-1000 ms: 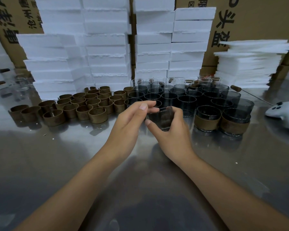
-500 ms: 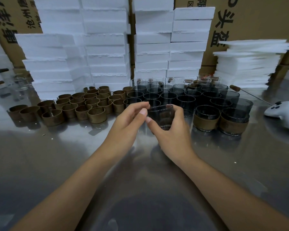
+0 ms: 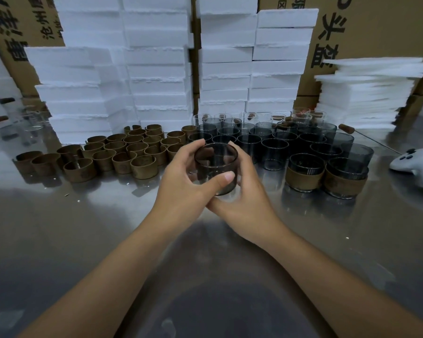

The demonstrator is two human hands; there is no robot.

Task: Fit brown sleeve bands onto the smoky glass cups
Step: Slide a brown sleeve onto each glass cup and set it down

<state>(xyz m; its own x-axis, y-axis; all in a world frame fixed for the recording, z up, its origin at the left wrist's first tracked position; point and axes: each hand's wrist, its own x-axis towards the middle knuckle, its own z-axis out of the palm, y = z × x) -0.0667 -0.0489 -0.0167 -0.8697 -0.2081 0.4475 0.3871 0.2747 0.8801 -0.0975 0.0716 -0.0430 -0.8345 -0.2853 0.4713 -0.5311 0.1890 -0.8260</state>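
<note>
**Finding:** One bare smoky glass cup [image 3: 211, 167] is held upright above the reflective steel table [image 3: 83, 240], in front of the stock rows. The left hand [image 3: 181, 186] wraps the cup's left side, with its thumb laid across the front wall. The right hand [image 3: 248, 203] supports the cup from below and behind, fingers curled round the far side. Both hands grip the glass.

**Change:** A second ago the cup sat tilted in the right hand, with only the left fingertips at its rim. It now stands level, nearer the camera, and is shared by both hands.

**Assessment:** This cup carries no band. The brown ring-shaped sleeve bands [image 3: 137, 152] lie at left, well apart from the hands. Two banded cups [image 3: 304, 176] stand at right, beside the unbanded dark cups [image 3: 274, 142]. In my judgement the cup is picked and squared, and a band must be fetched next, which will need one hand to let go.
</note>
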